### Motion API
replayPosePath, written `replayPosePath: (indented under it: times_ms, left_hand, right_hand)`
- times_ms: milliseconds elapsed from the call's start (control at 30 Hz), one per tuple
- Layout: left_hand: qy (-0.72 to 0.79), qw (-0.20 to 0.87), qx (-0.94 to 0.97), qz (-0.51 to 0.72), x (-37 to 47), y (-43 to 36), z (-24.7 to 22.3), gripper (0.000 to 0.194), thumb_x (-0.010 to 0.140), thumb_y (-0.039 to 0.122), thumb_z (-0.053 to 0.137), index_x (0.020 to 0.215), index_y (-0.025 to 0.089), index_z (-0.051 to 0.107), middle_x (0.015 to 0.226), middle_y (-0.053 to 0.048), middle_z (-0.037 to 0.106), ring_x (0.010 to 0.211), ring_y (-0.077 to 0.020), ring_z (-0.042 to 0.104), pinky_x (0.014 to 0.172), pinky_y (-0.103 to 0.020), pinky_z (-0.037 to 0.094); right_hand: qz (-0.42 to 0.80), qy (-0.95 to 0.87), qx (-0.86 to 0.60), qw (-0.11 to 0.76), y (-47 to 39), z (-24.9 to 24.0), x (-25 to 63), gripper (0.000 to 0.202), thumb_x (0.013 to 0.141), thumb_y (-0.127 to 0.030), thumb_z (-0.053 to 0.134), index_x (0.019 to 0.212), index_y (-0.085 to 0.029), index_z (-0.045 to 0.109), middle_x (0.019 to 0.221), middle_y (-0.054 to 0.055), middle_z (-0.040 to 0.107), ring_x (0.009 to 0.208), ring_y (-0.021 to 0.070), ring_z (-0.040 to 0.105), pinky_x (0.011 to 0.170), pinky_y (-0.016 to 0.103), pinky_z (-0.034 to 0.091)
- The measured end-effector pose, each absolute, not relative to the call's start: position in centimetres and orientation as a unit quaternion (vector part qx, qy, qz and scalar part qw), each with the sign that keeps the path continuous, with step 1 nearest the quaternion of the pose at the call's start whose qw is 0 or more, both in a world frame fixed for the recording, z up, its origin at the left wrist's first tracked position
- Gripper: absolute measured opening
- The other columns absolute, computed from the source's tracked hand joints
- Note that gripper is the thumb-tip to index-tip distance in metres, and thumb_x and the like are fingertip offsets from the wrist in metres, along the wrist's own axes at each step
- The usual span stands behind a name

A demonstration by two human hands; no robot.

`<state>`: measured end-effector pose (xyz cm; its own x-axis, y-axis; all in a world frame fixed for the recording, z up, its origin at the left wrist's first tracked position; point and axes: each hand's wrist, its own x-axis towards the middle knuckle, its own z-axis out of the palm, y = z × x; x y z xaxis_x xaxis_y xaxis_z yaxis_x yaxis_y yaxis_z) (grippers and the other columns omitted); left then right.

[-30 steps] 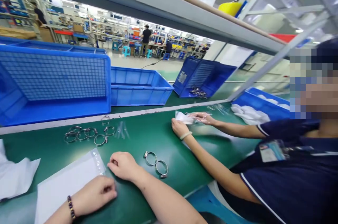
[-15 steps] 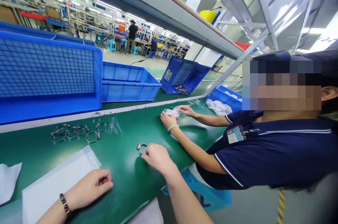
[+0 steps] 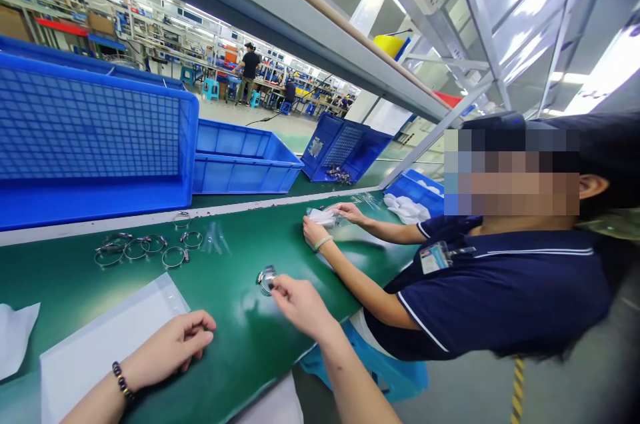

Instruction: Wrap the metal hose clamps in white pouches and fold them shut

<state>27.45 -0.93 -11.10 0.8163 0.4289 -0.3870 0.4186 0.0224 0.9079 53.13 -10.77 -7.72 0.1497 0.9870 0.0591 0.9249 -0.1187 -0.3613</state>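
Observation:
My right hand [image 3: 300, 304] pinches a metal hose clamp [image 3: 265, 284] between thumb and fingertips, low over the green tabletop. A second ring seems to overlap that clamp, but I cannot tell for sure. My left hand [image 3: 173, 347], a dark bead bracelet at its wrist, is loosely curled with the thumb apart and nothing in it. It rests at the right edge of a flat white sheet in a clear plastic bag [image 3: 107, 337]. Farther back on the left lie several loose hose clamps [image 3: 135, 249], beside some small clear plastic strips or bags [image 3: 216, 239].
Blue crates [image 3: 100, 201] line the back of the green table [image 3: 240, 344]; one tipped crate [image 3: 345, 144] holds metal parts. At the right, a co-worker [image 3: 500, 284] in a navy shirt handles a white item in clear plastic [image 3: 323, 216]. White paper lies far left.
The clamp at my right fingertips has turned and now shows a dark part on top. My left fingers have loosened slightly. The co-worker's hands have barely moved.

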Motion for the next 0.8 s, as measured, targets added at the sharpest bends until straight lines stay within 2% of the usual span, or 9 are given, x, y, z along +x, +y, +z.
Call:
replayPosePath:
  times_ms: [67,133,200,300,367,433,533,633,800]
  left_hand:
    - [0.316,0.688,0.653,0.02,27.6,-1.0,-11.5,0.056,0.079,0.065,0.038,0.107,0.017,0.047,0.066,0.002,0.054,0.042,-0.0081,0.045,0.037,-0.018,0.03]
    - [0.327,0.715,0.618,0.034,27.7,-1.0,-11.6,0.062,0.078,0.07,0.031,0.108,0.017,0.046,0.066,0.001,0.056,0.038,-0.0078,0.046,0.034,-0.017,0.029]
    - [0.334,0.72,0.607,0.023,27.7,-1.1,-11.4,0.061,0.077,0.07,0.034,0.099,0.016,0.05,0.063,0.001,0.057,0.035,-0.006,0.043,0.032,-0.016,0.027]
    - [0.333,0.707,0.624,-0.022,27.7,-1.1,-11.0,0.048,0.072,0.062,0.053,0.077,0.015,0.051,0.055,0.002,0.055,0.032,-0.0032,0.037,0.03,-0.015,0.021]
    - [0.328,0.703,0.63,-0.028,27.7,-1.1,-11.0,0.042,0.068,0.055,0.061,0.072,0.015,0.05,0.055,0.003,0.054,0.033,-0.0034,0.037,0.031,-0.015,0.02]
    - [0.329,0.705,0.629,0.0,27.7,-1.2,-11.2,0.041,0.067,0.052,0.062,0.08,0.015,0.052,0.056,0.004,0.052,0.038,-0.0056,0.042,0.033,-0.016,0.026]
    - [0.339,0.701,0.625,0.05,27.8,-1.2,-11.2,0.048,0.069,0.052,0.06,0.098,0.014,0.055,0.054,0.006,0.05,0.042,-0.008,0.044,0.041,-0.02,0.034]
    - [0.346,0.7,0.618,0.095,27.7,-1.1,-10.6,0.051,0.071,0.051,0.057,0.104,0.013,0.056,0.055,0.005,0.05,0.046,-0.0088,0.044,0.048,-0.023,0.038]
    - [0.337,0.694,0.602,0.206,27.2,-0.5,-10.3,0.038,0.077,0.045,0.056,0.101,0.016,0.055,0.062,0.004,0.05,0.054,-0.01,0.047,0.057,-0.025,0.042]
  right_hand:
    - [0.087,-0.733,-0.655,0.16,-10.9,-8.0,50.6,0.017,0.084,-0.019,0.043,0.082,-0.021,0.06,0.068,0.0,0.062,0.059,0.0118,0.055,0.055,0.022,0.033]
    - [0.058,-0.813,-0.565,0.13,-11.1,-8.5,47.9,0.018,0.084,-0.018,0.043,0.087,-0.021,0.06,0.073,0.002,0.064,0.061,0.0127,0.056,0.054,0.023,0.032]
    - [0.033,-0.857,-0.505,0.104,-11.3,-8.8,45.7,0.017,0.083,-0.019,0.043,0.088,-0.022,0.059,0.073,0.002,0.063,0.059,0.0127,0.054,0.05,0.024,0.031]
    - [0.031,-0.885,-0.452,0.109,-11.0,-8.7,44.5,0.017,0.083,-0.021,0.043,0.091,-0.023,0.058,0.077,0.001,0.063,0.061,0.0125,0.054,0.051,0.024,0.032]
    - [0.04,-0.869,-0.475,0.136,-10.2,-8.6,45.5,0.019,0.084,-0.022,0.043,0.096,-0.022,0.058,0.081,0.001,0.063,0.067,0.0128,0.056,0.057,0.023,0.036]
    - [0.037,-0.802,-0.575,0.155,-9.1,-8.7,47.8,0.019,0.086,-0.021,0.042,0.096,-0.019,0.058,0.084,0.003,0.063,0.076,0.0137,0.057,0.067,0.023,0.039]
    - [0.041,-0.624,-0.775,0.086,-7.3,-9.5,52.0,0.019,0.088,-0.023,0.042,0.092,-0.016,0.059,0.094,0.007,0.06,0.085,0.0148,0.057,0.075,0.024,0.038]
    - [0.068,-0.602,-0.795,0.038,-6.2,-10.7,54.6,0.015,0.084,-0.023,0.049,0.084,-0.015,0.062,0.088,0.008,0.061,0.077,0.0157,0.058,0.066,0.024,0.038]
    - [0.091,-0.654,-0.75,0.021,-4.2,-10.7,53.5,0.015,0.081,-0.012,0.048,0.073,-0.016,0.059,0.071,0.005,0.062,0.067,0.0162,0.058,0.058,0.024,0.033]
